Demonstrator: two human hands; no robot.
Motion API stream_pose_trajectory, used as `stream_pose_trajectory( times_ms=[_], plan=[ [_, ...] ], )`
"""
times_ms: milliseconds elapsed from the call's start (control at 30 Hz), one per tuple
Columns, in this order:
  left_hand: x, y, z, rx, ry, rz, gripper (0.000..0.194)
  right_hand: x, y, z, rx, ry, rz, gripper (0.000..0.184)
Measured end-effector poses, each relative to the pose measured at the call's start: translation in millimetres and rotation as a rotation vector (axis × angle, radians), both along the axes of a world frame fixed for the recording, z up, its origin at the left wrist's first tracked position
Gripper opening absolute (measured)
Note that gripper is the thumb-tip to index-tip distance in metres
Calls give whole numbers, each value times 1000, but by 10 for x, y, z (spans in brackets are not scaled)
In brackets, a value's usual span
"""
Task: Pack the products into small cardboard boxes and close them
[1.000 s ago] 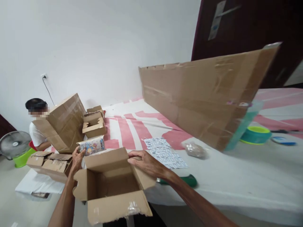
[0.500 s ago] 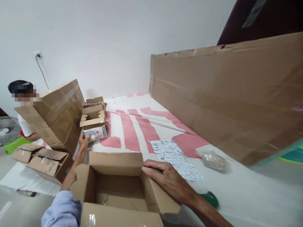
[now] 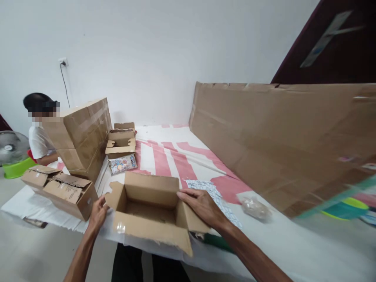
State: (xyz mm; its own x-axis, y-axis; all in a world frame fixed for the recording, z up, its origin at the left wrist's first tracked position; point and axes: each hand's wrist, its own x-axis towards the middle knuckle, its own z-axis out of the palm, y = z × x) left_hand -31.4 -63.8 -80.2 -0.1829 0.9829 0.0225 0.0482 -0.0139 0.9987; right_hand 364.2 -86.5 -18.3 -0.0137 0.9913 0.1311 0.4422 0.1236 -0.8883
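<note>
An open cardboard box (image 3: pixel 149 231) stands in front of me at the table edge, its flaps folded out and its visible inside bare. My right hand (image 3: pixel 202 205) grips the box's right wall near the far corner, with the fingers over the rim. At the opposite side, my left hand (image 3: pixel 99 212) has its fingers curled at the edge of the left flap. Beyond the box lies a colourful printed packet (image 3: pixel 122 164), apart from both hands. A sheet of blue-and-white labels (image 3: pixel 205 188) is partly covered by my right hand.
Two closed cartons (image 3: pixel 69 192) sit to the left, before a stack of taped cartons (image 3: pixel 88 133). More open boxes (image 3: pixel 121 147) line the back. A large cardboard panel (image 3: pixel 264 145) borders the right side, near a clear plastic bag (image 3: pixel 256 208). Another person (image 3: pixel 41 141) sits at far left.
My left hand has let go of the printed packet and come back to the box's left flap. My right hand keeps its grip on the box. The view has shifted slightly.
</note>
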Motion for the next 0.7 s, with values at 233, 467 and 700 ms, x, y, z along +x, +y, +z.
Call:
stream_pose_trajectory(
  times_ms=[233, 467, 700],
  plan=[
    [45, -686, 9, 56, 253, 32, 29, -746, 982, 233, 86, 5, 23, 39],
    [495, -215, 259, 168, 379, -96, 38, -1155, 1420, 498, 213, 61, -50, 25],
    [478, 357, 160, 105, 516, -39, 37, -305, 63, -22, 537, -118, -81, 26]
  ],
)
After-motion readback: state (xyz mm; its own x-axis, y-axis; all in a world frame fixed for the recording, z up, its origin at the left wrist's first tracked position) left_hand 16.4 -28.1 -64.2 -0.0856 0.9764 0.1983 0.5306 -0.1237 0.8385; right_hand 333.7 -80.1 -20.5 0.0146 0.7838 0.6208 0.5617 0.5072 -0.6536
